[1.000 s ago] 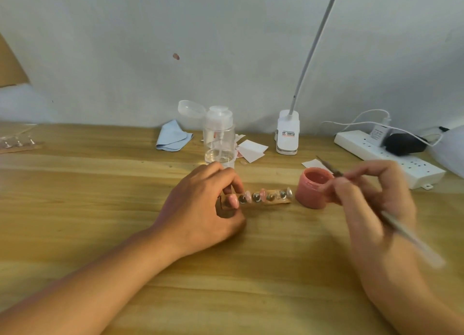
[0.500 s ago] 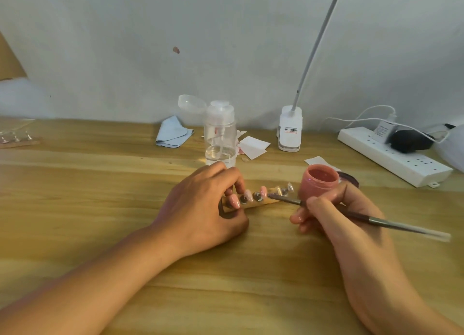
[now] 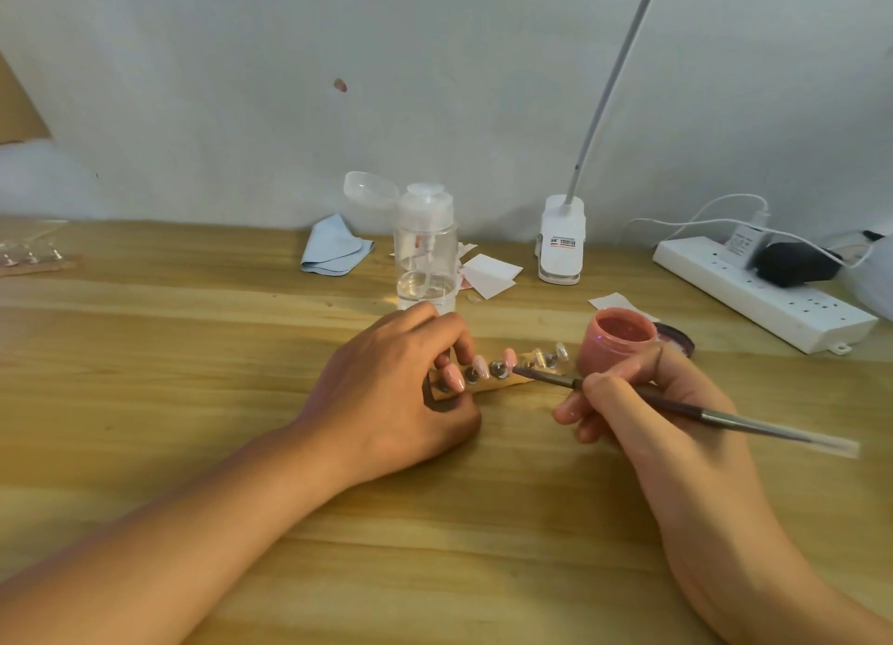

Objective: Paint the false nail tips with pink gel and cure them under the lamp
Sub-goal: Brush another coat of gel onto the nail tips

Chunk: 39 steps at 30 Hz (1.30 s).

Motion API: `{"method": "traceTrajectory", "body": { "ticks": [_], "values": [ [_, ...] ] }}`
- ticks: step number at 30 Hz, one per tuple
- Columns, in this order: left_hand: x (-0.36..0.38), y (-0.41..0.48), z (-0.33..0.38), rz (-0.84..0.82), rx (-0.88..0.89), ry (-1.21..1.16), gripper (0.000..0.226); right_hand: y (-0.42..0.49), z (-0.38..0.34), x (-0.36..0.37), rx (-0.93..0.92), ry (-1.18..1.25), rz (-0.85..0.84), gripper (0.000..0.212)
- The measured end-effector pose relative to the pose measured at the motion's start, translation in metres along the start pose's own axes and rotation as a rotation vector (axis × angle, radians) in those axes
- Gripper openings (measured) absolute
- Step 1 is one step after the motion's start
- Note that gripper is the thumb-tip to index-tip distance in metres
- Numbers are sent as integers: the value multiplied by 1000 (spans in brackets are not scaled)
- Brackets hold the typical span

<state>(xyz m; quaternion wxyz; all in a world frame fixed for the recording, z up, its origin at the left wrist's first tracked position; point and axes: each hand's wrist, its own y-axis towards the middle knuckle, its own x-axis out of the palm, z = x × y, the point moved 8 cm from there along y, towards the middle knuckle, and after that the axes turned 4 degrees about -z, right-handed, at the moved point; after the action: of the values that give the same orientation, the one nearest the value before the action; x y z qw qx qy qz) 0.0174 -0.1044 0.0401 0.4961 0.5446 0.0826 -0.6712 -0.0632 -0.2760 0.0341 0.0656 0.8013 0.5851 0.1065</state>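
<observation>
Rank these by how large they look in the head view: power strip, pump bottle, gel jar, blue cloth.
Largest: the power strip, clearly.
Next: the pump bottle.
Last, unranked: the gel jar and the blue cloth look about alike, and the jar stands nearer the camera.

matt wood table, glossy plastic bottle

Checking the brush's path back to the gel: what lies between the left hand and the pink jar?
Head view: the wooden strip with nail tips spans most of the stretch from left hand to pink jar, the brush tip at a middle one.
</observation>
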Motion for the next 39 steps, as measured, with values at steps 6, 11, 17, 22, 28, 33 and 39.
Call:
{"method": "traceTrajectory", "body": {
  "ticks": [6,11,17,22,28,33,39],
  "values": [
    [0,-1,0,-1,-2,12,22,0,1,2,7,-6,-7,15],
    [1,0,-1,-4,1,19,24,0,-2,2,-1,38,-9,16],
    [1,0,-1,-4,2,9,25,0,-2,0,-1,42,4,16],
    [1,0,-1,0,5,6,24,0,-1,0,1,56,1,18],
    [1,0,0,-4,1,10,23,1,1,0,-2,24,-3,19],
    [1,0,0,-8,0,13,22,1,1,-1,-19,-2,2,18],
    [0,-1,-1,-2,-1,9,23,2,1,-4,-33,24,15,19]
  ]
}}
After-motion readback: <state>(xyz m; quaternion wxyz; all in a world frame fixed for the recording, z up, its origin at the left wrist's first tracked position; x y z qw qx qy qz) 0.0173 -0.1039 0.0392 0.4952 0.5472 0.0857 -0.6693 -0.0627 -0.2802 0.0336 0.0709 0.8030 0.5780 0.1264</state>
